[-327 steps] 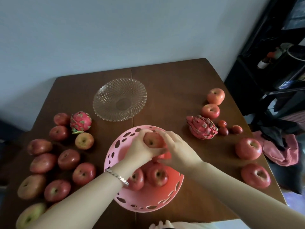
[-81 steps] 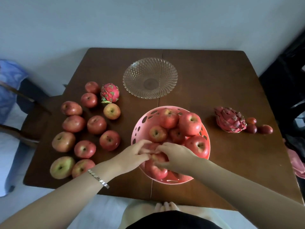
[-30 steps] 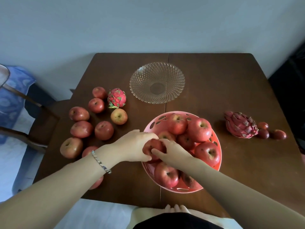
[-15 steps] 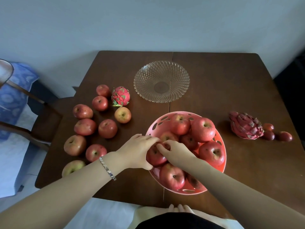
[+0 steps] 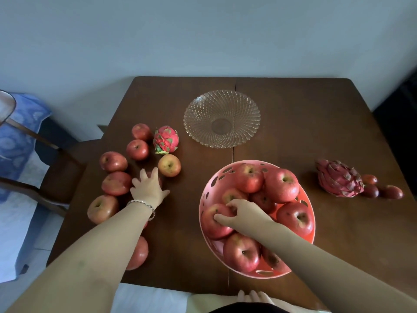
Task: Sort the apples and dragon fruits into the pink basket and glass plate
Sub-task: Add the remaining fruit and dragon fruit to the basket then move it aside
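The pink basket (image 5: 309, 236) stands at the table's front centre with several red apples in it. My right hand (image 5: 244, 214) is inside it, thumb and fingers curled round an apple (image 5: 213, 224) at the basket's left side. My left hand (image 5: 147, 188) reaches over the loose apples on the table's left, its spread fingers lying over one mostly hidden apple. Several more apples (image 5: 114, 161) lie around it. A bright pink dragon fruit (image 5: 165, 140) sits behind them. A darker dragon fruit (image 5: 339, 180) lies to the right. The glass plate (image 5: 191, 114) behind the basket holds nothing.
Three small dark red fruits (image 5: 383, 190) lie beside the right dragon fruit. A wooden chair (image 5: 56, 170) and a blue cloth (image 5: 18, 132) are off the table's left edge. One apple (image 5: 138, 254) lies under my left forearm near the front edge.
My left hand has let go of the apple in the basket and moved left to the loose apples. My right hand stays on that apple, now lower in the basket.
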Demonstrator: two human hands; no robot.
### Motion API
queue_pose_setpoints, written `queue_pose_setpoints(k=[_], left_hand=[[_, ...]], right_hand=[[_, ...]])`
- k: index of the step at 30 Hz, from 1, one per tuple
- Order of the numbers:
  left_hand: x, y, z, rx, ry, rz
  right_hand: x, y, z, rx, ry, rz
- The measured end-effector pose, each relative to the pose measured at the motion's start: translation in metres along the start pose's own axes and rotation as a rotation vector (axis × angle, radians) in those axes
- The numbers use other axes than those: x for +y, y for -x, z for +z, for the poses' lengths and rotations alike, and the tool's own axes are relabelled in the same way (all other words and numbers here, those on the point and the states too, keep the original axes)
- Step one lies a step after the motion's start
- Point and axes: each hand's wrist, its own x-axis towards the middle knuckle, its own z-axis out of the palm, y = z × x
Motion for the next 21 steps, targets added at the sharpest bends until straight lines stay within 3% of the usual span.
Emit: queue_pose_setpoints(k=[6, 10, 13, 15, 18, 21], left_hand=[[-0.001, 0.015, -0.009, 0.14, 0.326, -0.022], [0.024, 0.049, -0.037, 0.25, 0.577, 0.347], [0.05, 0.071, -0.05, 0.112, 0.545, 0.672], [0.068, 0.08, -0.047, 0.008, 0.459, 0.795], [0.092, 0.083, -0.036, -0.095, 0.314, 0.882], [0.107, 0.076, -0.036, -0.183, 0.211, 0.849]], right_hand=[[0.002, 0.0, 0.003, 0.016, -0.051, 0.015], [0.004, -0.001, 0.006, 0.034, -0.089, 0.013], [0.007, -0.002, 0.009, 0.054, -0.117, 0.018], [0.007, 0.0, 0.011, 0.087, -0.142, 0.015], [0.006, 0.002, 0.013, 0.132, -0.203, 0.027], [0.006, 0.005, 0.013, 0.157, -0.259, 0.049]])
